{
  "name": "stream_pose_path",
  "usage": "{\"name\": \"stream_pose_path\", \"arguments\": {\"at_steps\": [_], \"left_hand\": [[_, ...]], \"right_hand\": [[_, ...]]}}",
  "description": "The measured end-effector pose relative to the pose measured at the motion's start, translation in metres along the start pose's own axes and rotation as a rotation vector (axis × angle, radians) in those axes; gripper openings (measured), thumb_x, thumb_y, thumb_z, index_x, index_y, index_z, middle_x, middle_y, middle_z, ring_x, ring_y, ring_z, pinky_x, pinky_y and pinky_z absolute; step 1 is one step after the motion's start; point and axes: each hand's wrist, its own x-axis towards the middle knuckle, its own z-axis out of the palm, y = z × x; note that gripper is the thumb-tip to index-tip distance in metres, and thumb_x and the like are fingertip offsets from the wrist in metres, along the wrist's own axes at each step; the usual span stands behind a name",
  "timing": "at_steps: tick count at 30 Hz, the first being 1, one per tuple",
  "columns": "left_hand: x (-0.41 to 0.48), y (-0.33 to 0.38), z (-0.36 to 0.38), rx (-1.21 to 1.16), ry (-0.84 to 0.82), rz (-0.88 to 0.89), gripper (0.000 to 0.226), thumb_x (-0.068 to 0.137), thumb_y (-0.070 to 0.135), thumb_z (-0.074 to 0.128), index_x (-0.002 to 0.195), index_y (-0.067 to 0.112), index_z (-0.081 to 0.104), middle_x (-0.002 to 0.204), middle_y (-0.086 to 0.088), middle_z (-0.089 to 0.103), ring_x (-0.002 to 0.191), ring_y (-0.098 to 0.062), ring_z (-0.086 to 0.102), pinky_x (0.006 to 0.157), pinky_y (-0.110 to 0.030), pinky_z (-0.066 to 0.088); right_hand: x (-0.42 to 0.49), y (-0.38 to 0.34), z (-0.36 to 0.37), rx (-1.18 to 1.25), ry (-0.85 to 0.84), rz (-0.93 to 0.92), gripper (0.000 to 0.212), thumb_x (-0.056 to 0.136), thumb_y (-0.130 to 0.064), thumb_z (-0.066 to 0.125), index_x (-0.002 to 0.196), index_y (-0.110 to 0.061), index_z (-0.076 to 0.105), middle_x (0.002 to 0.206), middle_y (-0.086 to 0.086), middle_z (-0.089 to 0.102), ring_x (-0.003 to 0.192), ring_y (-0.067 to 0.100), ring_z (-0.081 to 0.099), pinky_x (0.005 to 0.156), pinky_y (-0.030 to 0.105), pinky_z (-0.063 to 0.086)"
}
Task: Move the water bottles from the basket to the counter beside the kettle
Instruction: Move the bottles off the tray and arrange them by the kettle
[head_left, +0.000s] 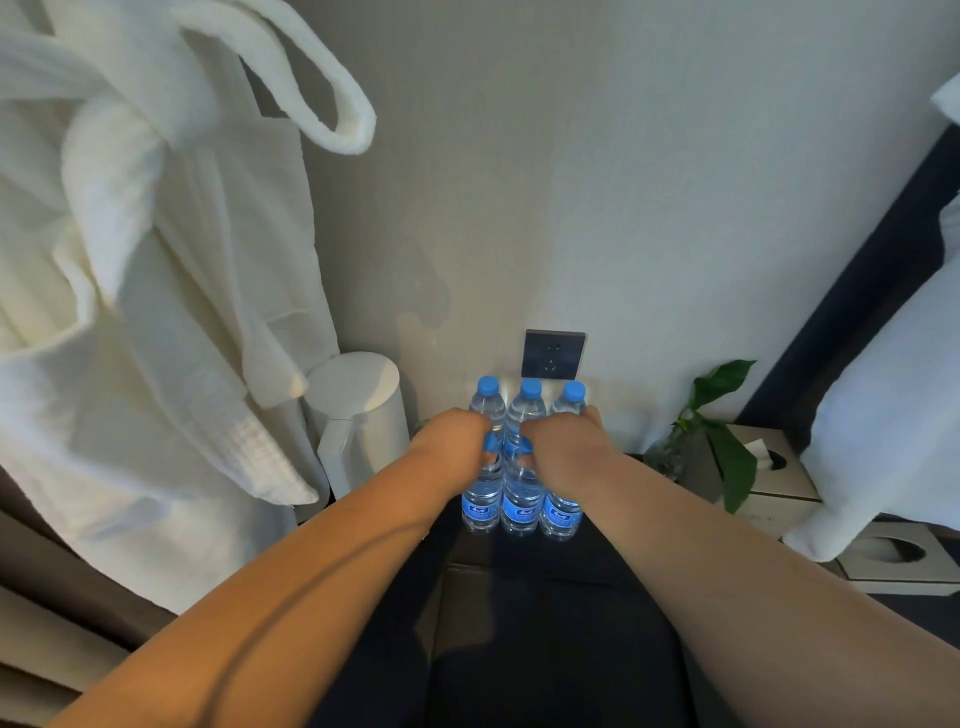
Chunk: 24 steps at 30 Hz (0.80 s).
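Note:
Several clear water bottles with blue caps and blue labels stand in two rows on the dark counter (519, 566), just right of the white kettle (358, 415). The back row (530, 400) stands against the wall. My left hand (457, 436) is closed around the top of the front left bottle (480, 499). My right hand (566, 441) grips the tops of the front middle bottle (521, 499) and the front right bottle (563, 506). No basket is in view.
A white bathrobe (130, 286) hangs at the left, partly over the kettle. A dark wall socket (553, 354) sits behind the bottles. A green plant in a glass vase (722, 415), a tissue box (769, 467) and a white pillow (893, 415) lie to the right.

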Motion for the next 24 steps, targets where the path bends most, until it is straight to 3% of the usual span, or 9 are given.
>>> {"name": "stream_pose_path", "arguments": {"at_steps": [5, 8, 10, 12, 14, 18, 24], "left_hand": [[0.0, -0.002, 0.003, 0.018, 0.022, 0.013, 0.031, 0.1, 0.027, 0.067, 0.127, 0.013, 0.067, 0.115, -0.012, 0.07, 0.104, -0.029, 0.067, 0.089, -0.038, 0.054], [0.001, -0.003, 0.002, 0.011, 0.016, 0.013, 0.03, 0.099, 0.029, 0.068, 0.125, 0.014, 0.068, 0.113, -0.012, 0.069, 0.101, -0.028, 0.067, 0.086, -0.037, 0.053], [0.002, -0.004, 0.002, 0.004, 0.018, 0.013, 0.028, 0.098, 0.029, 0.069, 0.122, 0.014, 0.069, 0.111, -0.011, 0.069, 0.099, -0.028, 0.067, 0.085, -0.037, 0.053], [0.002, -0.005, 0.003, -0.001, 0.028, 0.015, 0.027, 0.098, 0.03, 0.069, 0.121, 0.014, 0.069, 0.111, -0.011, 0.069, 0.1, -0.028, 0.067, 0.086, -0.037, 0.054], [0.002, -0.006, 0.004, -0.009, 0.036, 0.017, 0.028, 0.098, 0.03, 0.069, 0.121, 0.015, 0.069, 0.112, -0.011, 0.07, 0.1, -0.028, 0.067, 0.087, -0.037, 0.055], [0.003, -0.006, 0.007, -0.017, 0.051, 0.014, 0.028, 0.097, 0.031, 0.07, 0.12, 0.014, 0.069, 0.111, -0.011, 0.07, 0.1, -0.028, 0.067, 0.086, -0.038, 0.054], [0.002, -0.007, 0.01, -0.012, 0.066, 0.02, 0.023, 0.098, 0.03, 0.069, 0.116, 0.016, 0.068, 0.108, -0.01, 0.07, 0.096, -0.026, 0.066, 0.08, -0.034, 0.05]], "right_hand": [[0.007, -0.002, 0.006, -0.018, -0.024, 0.023, 0.03, 0.108, -0.049, 0.057, 0.104, -0.02, 0.062, 0.089, -0.003, 0.062, 0.106, 0.025, 0.062, 0.113, 0.041, 0.029], [0.012, 0.0, 0.012, -0.018, -0.026, 0.029, 0.034, 0.106, -0.055, 0.056, 0.099, -0.022, 0.055, 0.078, -0.007, 0.054, 0.106, 0.027, 0.061, 0.11, 0.042, 0.029], [0.012, 0.004, 0.017, -0.009, -0.003, 0.01, 0.03, 0.106, -0.055, 0.057, 0.107, -0.025, 0.057, 0.076, -0.009, 0.051, 0.105, 0.027, 0.062, 0.107, 0.043, 0.029], [0.01, 0.008, 0.022, 0.01, 0.008, -0.016, 0.03, 0.105, -0.05, 0.059, 0.127, -0.03, 0.057, 0.086, -0.008, 0.06, 0.101, 0.026, 0.062, 0.103, 0.043, 0.029], [0.008, 0.013, 0.025, 0.027, 0.016, -0.035, 0.03, 0.106, -0.044, 0.059, 0.133, -0.033, 0.056, 0.088, -0.006, 0.061, 0.09, 0.025, 0.054, 0.095, 0.04, 0.028], [0.005, 0.013, 0.023, 0.082, 0.048, -0.015, 0.025, 0.107, -0.044, 0.06, 0.125, -0.027, 0.059, 0.087, -0.006, 0.053, 0.09, 0.02, 0.04, 0.088, 0.035, 0.023], [0.005, 0.005, 0.015, 0.026, 0.027, 0.046, 0.034, 0.102, -0.061, 0.06, 0.097, -0.028, 0.052, 0.084, -0.008, 0.057, 0.088, 0.02, 0.05, 0.106, 0.042, 0.032]]}}
